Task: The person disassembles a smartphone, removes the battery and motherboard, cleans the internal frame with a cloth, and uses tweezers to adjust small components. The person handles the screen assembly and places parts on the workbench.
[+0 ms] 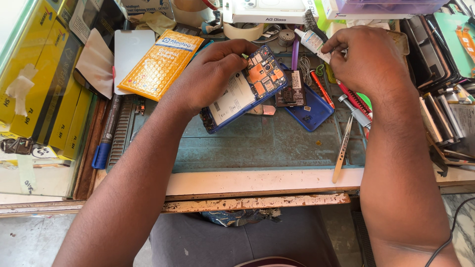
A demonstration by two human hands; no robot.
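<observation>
Here, at the far left, a stack of yellow boxes (47, 74) stands on edge along the side of the table (257, 180), with a blue marker pen (106, 133) lying just beside them on the wooden border. Further in, an orange packet (158, 64) with a dotted face lies tilted over a white sheet (129, 49).

The left hand (213, 74) comes in next, raised a little above the teal work mat (247, 143). Its fingers are curled and clamped on the opened phone (245, 89), a blue-framed handset with its back off, so that the white battery and the orange shields of the board face up. The thumb lies across the upper edge and the other fingers wrap under the frame. The phone is tilted, its lower corner close to the mat, near the middle of the table.

Just right of the phone, a dark small board (292, 89) rests on the blue back cover (311, 111), which lies flat on the mat. A red-handled tool (321, 89) lies beside them.

The right hand (368, 62) hovers over the upper right of the mat, fingers bent and drawn together at the tips near a small white glue tube (311, 40); whether it pinches the tube cannot be told. Below it, metal tweezers (342, 151) lie slanted across the mat's right edge onto the table rim. At the far right, a pile of phone screens (435, 49) leans in rows.
</observation>
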